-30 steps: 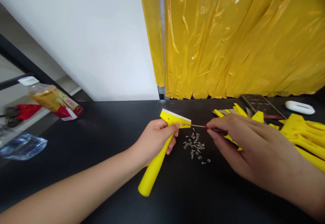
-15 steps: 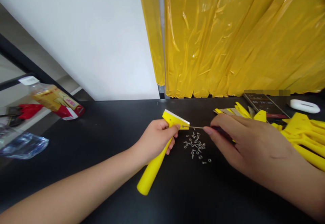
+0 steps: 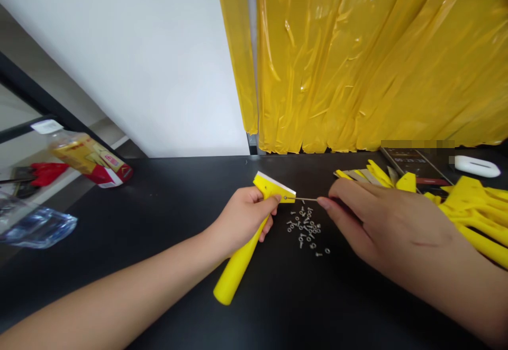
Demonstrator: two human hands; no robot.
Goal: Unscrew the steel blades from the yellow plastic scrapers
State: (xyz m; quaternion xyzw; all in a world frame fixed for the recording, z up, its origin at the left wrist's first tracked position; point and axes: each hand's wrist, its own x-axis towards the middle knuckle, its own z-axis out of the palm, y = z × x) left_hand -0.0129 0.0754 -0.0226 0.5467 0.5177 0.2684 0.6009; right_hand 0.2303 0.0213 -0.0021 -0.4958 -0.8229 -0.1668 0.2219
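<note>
My left hand is closed around the neck of a yellow scraper, its thumb on the head. A pale strip runs along the head's far edge, and the round handle slants down toward me. My right hand pinches a screwdriver; its thin metal shaft shows and its handle is hidden by the fingers. The shaft's tip meets a screw near the right end of the scraper head. Small loose screws and nuts lie scattered on the black table below the shaft.
Yellow scraper parts are heaped at the right, beyond my right hand. A phone and a white case lie behind them. A tilted drink bottle and clear plastic are at the left. Yellow film hangs at the back.
My right hand has turned slightly around the screwdriver. The scraper and my left hand stay almost in the same place.
</note>
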